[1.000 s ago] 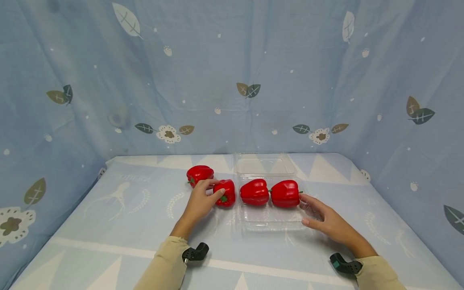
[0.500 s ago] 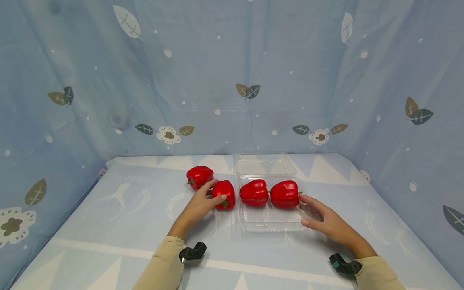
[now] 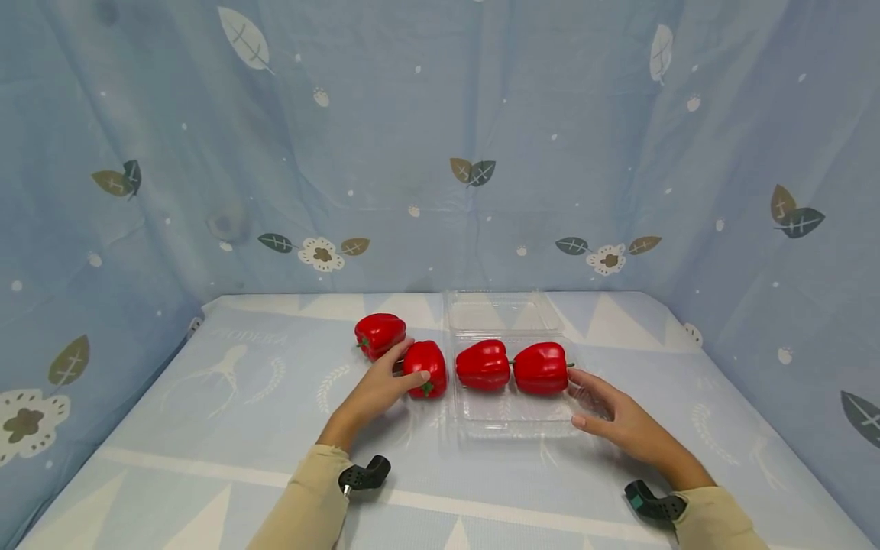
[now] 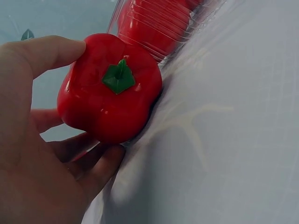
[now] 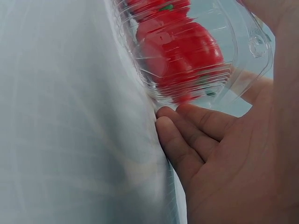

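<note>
My left hand holds a red bell pepper on the table, just left of a clear plastic clamshell box. In the left wrist view, the thumb lies on top of that pepper and the fingers curl beneath its side, with the green stem facing the camera. Two more red peppers lie end to end inside the box, a left one and a right one. At the box's right end, my right hand has its fingers loosely extended, fingertips against or very close to the plastic wall.
Another red bell pepper lies on the table behind my left hand. The box's clear lid is folded back flat toward the rear. A blue patterned curtain rises behind the pale cloth-covered table.
My left hand has drawn back slightly to the left, its thumb lower on the pepper, which has turned a little with its stem toward me. My right hand stays where it was.
</note>
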`<control>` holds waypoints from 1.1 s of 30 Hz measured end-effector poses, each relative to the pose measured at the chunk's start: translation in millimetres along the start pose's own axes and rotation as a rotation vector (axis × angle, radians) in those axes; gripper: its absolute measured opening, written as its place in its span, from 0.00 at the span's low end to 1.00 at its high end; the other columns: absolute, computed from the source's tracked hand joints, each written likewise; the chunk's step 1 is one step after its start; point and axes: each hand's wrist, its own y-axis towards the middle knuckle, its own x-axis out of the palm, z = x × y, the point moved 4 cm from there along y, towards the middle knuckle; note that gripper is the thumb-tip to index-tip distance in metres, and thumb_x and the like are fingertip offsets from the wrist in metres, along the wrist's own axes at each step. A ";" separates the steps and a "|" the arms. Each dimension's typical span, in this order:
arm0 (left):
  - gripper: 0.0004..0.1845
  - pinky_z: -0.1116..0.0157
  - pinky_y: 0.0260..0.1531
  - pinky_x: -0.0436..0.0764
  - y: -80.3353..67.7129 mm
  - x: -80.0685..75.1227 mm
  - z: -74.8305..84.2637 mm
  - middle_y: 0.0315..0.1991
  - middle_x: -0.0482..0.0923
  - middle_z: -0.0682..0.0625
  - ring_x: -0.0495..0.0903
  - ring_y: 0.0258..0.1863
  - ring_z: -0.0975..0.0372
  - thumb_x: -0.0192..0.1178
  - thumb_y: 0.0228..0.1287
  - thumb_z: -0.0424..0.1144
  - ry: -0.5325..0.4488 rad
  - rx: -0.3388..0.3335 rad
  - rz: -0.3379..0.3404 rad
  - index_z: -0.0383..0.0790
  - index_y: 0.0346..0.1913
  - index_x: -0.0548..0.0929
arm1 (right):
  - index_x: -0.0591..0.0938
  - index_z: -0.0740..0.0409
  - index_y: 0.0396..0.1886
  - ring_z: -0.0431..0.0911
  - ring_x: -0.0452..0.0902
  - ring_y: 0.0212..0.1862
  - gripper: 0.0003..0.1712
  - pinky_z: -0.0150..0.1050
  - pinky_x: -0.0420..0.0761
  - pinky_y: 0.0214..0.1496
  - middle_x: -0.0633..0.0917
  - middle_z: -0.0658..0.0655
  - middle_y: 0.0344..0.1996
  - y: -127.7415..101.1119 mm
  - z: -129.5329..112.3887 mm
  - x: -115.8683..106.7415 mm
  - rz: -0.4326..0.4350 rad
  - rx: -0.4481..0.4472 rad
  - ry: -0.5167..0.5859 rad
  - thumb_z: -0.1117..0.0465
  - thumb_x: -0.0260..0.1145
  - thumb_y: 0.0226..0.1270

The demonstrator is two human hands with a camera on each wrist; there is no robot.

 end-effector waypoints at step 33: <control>0.42 0.50 0.54 0.75 -2.7 -15.9 11.5 0.66 0.62 0.45 0.63 0.65 0.49 0.69 0.54 0.50 -0.231 0.105 0.091 0.51 0.69 0.59 | 0.60 0.47 0.73 0.55 0.63 0.68 0.41 0.58 0.66 0.62 0.64 0.54 0.70 0.0 -0.7 1.6 0.001 0.027 0.005 0.51 0.66 0.62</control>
